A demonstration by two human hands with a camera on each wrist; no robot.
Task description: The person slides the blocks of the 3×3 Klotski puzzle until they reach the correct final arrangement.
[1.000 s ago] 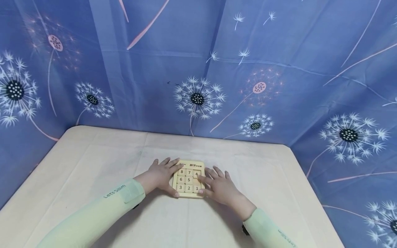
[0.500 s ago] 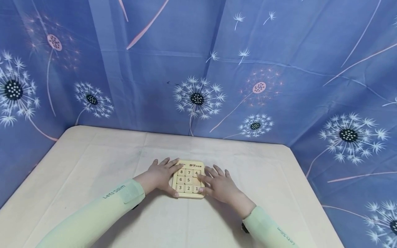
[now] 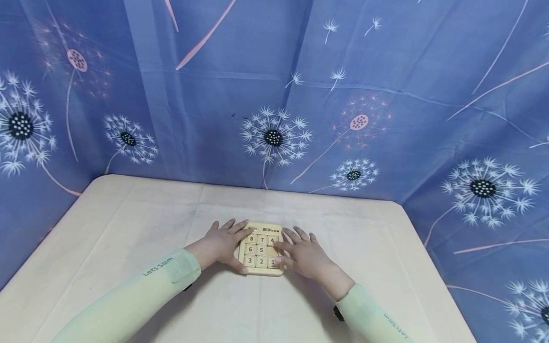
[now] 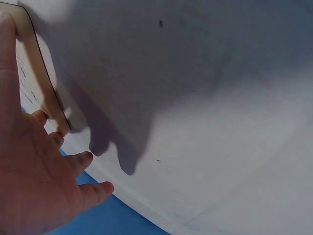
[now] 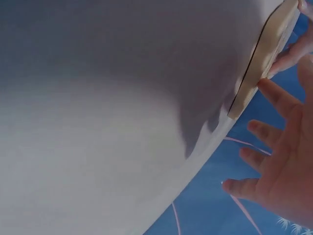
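Note:
A pale yellow number sliding puzzle (image 3: pixel 263 272) lies flat on the table. Its tiles read 8, 7, 4 in the far row, 6 and 5 in the middle, and 3, 2, 1 in the near row. At the right of the middle row is a gap. My left hand (image 3: pixel 220 244) spreads along the puzzle's left side, thumb at the near corner and index finger over the far part. From the right, my right hand (image 3: pixel 309 258) reaches in with fingers spread, index fingertip by the 4 tile (image 3: pixel 272 239) and thumb on the 1 tile (image 3: pixel 271 262).
A cream cloth covers the table (image 3: pixel 141 205). Blue curtains (image 3: pixel 206 143) with dandelion prints stand along its far edge and both sides. Shadows of the hands fall on the cloth near the puzzle.
My right thumb has shifted slightly away from me along the 1 tile. The left hand and the order of the tiles look the same.

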